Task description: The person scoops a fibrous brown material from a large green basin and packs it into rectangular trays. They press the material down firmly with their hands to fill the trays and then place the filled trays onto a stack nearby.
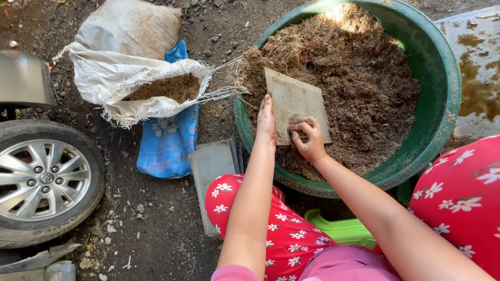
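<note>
Both hands (pixel 289 132) at flat board's (pixel 296 101) near edge

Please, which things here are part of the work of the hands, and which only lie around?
In use:
- left hand, flat beside the board
- right hand, gripping the board
- board
- brown mix
- green basin

Lying about:
- open sack
- blue bag
- grey tray
- car wheel
</note>
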Demonstrator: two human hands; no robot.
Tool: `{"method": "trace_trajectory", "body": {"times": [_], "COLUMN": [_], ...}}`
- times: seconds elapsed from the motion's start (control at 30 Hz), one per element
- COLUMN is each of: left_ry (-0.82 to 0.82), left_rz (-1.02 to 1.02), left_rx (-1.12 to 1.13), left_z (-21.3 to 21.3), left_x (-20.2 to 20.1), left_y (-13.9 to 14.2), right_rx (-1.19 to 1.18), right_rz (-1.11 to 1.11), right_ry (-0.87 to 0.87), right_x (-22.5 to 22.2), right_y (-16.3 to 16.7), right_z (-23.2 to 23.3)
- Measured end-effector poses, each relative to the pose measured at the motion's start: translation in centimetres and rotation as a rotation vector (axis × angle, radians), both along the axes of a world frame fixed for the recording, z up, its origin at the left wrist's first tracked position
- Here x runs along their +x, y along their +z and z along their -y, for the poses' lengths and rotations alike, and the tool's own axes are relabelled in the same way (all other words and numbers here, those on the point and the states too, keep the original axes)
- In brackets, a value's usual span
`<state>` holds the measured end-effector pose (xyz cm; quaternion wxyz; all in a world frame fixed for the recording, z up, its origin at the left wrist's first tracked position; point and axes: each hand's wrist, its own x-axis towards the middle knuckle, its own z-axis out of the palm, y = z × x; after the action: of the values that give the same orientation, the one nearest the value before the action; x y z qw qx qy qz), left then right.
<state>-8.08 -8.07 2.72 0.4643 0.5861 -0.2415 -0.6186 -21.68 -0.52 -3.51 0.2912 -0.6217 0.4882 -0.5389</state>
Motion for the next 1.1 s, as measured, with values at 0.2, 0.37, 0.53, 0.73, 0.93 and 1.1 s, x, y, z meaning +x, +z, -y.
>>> {"method": "trace_trajectory", "body": {"times": [0.2, 0.37, 0.53, 0.73, 0.93, 1.1], "left_ry": [0.051, 0.075, 0.076, -0.068, 0.101, 0.054], "left_rz": [-0.143, -0.210, -0.096, -0.435, -0.356, -0.334], "left_rx": [0.001, -0.010, -0.044, -0.174, -0.140, -0.182], "left_z": [-0.3, -0.2, 0.4, 1.3, 1.0, 0.5], "left_x": [0.7, 1.2, 1.1, 1.9, 2.3, 2.5], "left_y": [-0.6, -0.9, -1.5, -1.2, -0.1, -0.7], "right_rx": [-0.060, -0.106, -0.018, -0.207, -0.199, 0.231], "right_rz": [0.007, -0.070, -0.023, -0.040, -0.146, -0.220], "right_ry": [0.089, 0.199, 0.095, 0.180, 0.279, 0.016], "right_x": [0.8, -0.8, -0.3, 1.0, -0.1, -2.4], "right_y": [0.2, 0.8, 1.7, 3.6, 0.0, -1.6], "right_z": [-0.9, -0.9, -0.4, 0.1, -2.6, -2.7]}}
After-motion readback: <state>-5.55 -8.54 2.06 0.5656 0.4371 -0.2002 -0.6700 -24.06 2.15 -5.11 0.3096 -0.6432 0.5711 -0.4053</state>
